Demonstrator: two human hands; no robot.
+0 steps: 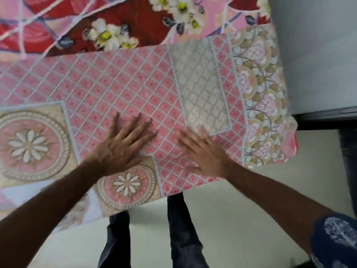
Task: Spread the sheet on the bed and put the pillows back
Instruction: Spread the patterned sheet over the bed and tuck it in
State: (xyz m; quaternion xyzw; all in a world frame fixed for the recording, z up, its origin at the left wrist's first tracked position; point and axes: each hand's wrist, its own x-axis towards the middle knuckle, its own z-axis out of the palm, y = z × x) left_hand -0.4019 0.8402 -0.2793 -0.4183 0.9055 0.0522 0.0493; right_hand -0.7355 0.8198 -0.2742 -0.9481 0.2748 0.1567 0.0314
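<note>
A pink sheet (123,80) with a white lattice print, round flower medallions and a floral border lies over the near part of the bed and hangs over its near edge. My left hand (121,146) lies flat on it with fingers spread and straight. My right hand (202,151) presses flat on the sheet just to the right, near the bed's edge, and is slightly blurred. Beyond the pink sheet a red and pink cover (119,20) with white flowers shows on the far part of the bed. No pillows are in view.
A grey wall or cabinet (316,55) stands at the right, close to the bed's corner. A pale tiled floor (241,219) runs below the bed edge, where my legs in dark trousers (185,238) stand. A dark upright object (349,161) is at the far right.
</note>
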